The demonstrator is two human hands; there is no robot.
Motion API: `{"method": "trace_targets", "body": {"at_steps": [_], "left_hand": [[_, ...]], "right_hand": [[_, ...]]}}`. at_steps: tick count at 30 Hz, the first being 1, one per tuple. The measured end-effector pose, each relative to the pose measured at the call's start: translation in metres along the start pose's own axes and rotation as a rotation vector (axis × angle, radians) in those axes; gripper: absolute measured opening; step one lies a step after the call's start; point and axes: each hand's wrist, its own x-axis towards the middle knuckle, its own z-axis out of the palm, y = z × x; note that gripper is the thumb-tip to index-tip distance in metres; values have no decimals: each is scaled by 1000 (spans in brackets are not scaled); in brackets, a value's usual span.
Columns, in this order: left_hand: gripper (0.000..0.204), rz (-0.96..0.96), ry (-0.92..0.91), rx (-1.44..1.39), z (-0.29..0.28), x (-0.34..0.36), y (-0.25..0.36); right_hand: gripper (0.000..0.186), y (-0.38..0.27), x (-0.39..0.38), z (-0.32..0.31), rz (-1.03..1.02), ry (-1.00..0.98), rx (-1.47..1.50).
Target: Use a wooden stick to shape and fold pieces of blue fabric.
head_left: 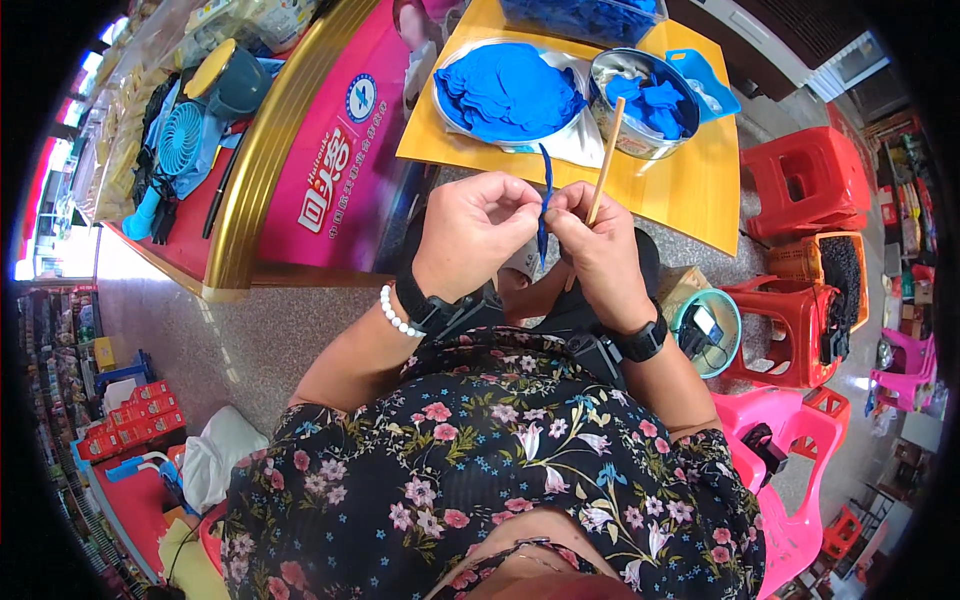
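Between my two hands a thin blue folded piece (547, 172), perhaps cloth, is held upright by its middle. My left hand (478, 228) pinches it from one side with thumb and forefinger. The fingertips of my right hand (600, 245) close on its other side, and a thin wooden stick (606, 155) is also gripped in that hand, pointing up and away. Just beyond my hands, a white tray (437, 112) carries a heap of flat blue pieces (510, 92). To its right stands a round tub (652, 150) with more blue pieces inside.
Those containers share a yellow wooden table (690, 190) with a clear box (585, 18) and a blue plastic basket (712, 85). A gold-edged pink counter (330, 150) stands to the left. Red stools (805, 185), a teal bin (722, 330) and a pink chair (790, 520) are on the right.
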Motion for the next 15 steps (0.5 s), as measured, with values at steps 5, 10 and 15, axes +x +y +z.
{"method": "trace_targets", "body": {"at_steps": [5,10,15], "left_hand": [[7,11,-9,8,1,0,0],[6,4,-28,-7,1,-1,4],[7,30,19,-5,3,-2,5]], "right_hand": [[2,-3,-1,-1,52,-39,108],[3,-2,0,-9,117,-91,227],[5,-2,-3,-5,44,-33,96]]}}
